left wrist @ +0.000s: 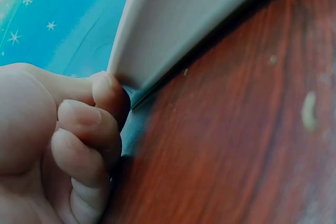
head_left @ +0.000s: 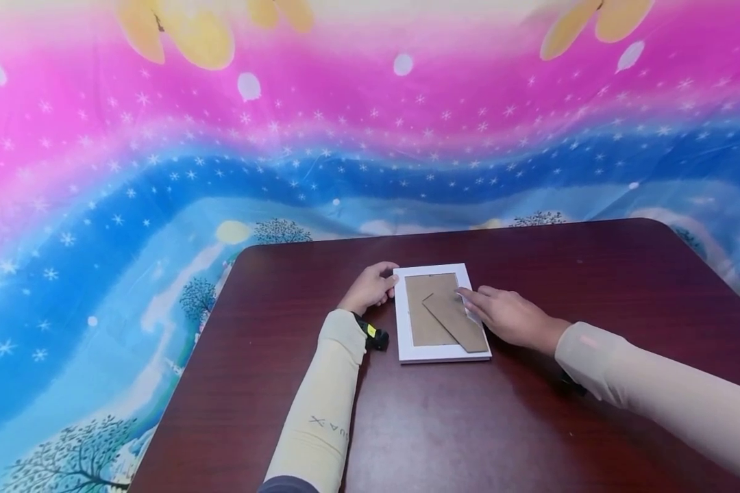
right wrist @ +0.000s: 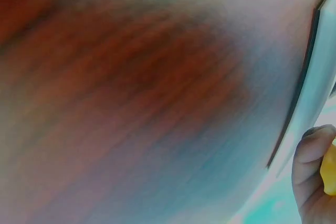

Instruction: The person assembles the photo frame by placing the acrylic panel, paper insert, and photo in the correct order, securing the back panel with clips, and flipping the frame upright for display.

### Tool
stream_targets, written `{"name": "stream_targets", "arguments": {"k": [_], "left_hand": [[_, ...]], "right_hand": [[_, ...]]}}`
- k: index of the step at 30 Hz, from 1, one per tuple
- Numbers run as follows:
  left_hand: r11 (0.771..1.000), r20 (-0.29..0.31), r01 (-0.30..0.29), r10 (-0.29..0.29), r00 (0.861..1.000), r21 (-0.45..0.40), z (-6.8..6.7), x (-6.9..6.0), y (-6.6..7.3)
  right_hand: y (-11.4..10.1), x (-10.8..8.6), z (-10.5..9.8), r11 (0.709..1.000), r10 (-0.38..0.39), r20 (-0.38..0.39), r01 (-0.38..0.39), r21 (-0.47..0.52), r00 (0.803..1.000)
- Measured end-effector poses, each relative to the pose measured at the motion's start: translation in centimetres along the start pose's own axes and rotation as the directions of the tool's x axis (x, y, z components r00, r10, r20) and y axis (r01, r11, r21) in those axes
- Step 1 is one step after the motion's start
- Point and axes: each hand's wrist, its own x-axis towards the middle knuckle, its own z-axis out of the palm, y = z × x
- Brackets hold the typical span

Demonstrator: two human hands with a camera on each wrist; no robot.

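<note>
A white picture frame (head_left: 403, 329) lies back side up on the dark red table, its brown backing board (head_left: 421, 322) showing. A brown easel leg (head_left: 453, 322) slants across the board toward the lower right corner. My left hand (head_left: 373, 286) holds the frame near its upper left corner, and in the left wrist view its other fingers (left wrist: 81, 121) are curled beside the white edge. From the right side, my right hand (head_left: 510, 315) reaches over the frame with its index finger extended onto the board's right edge. That fingertip's exact contact is too small to make out.
The wooden table (head_left: 444, 424) has rounded far corners. Behind it hangs a pink and blue cloth (head_left: 345, 103) printed with stars, trees and butterflies. A black wrist strap (head_left: 373, 334) sits on the left wrist.
</note>
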Motion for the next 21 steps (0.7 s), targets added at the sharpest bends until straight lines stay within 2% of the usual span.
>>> {"name": "stream_targets", "arguments": {"k": [4, 7, 9, 18, 21], "left_hand": [[1.0, 0.003, 0.004, -0.004, 1.0, 0.014, 0.0, -0.1, 0.1], [1.0, 0.001, 0.001, -0.001, 1.0, 0.021, -0.1, -0.2, 0.2], [1.0, 0.0, -0.001, 0.001, 1.0, 0.028, -0.1, -0.2, 0.2], [1.0, 0.007, -0.002, 0.002, 1.0, 0.031, -0.1, -0.2, 0.3], [1.0, 0.006, -0.002, 0.001, 1.0, 0.025, -0.1, -0.2, 0.3]], "right_hand": [[-0.4, -0.5, -0.4, 0.994, -0.105, -0.03, 0.105, -0.013, 0.994], [-0.9, -0.8, -0.6, 0.982, -0.19, -0.084, 0.189, -0.025, 0.978], [-1.2, -1.0, -0.7, 0.976, -0.219, -0.103, 0.217, -0.034, 0.97], [-2.9, -1.6, -0.7, 0.967, -0.255, -0.14, 0.255, -0.019, 0.957], [-3.3, -1.8, -0.6, 0.97, -0.242, -0.143, 0.242, -0.015, 0.96]]}}
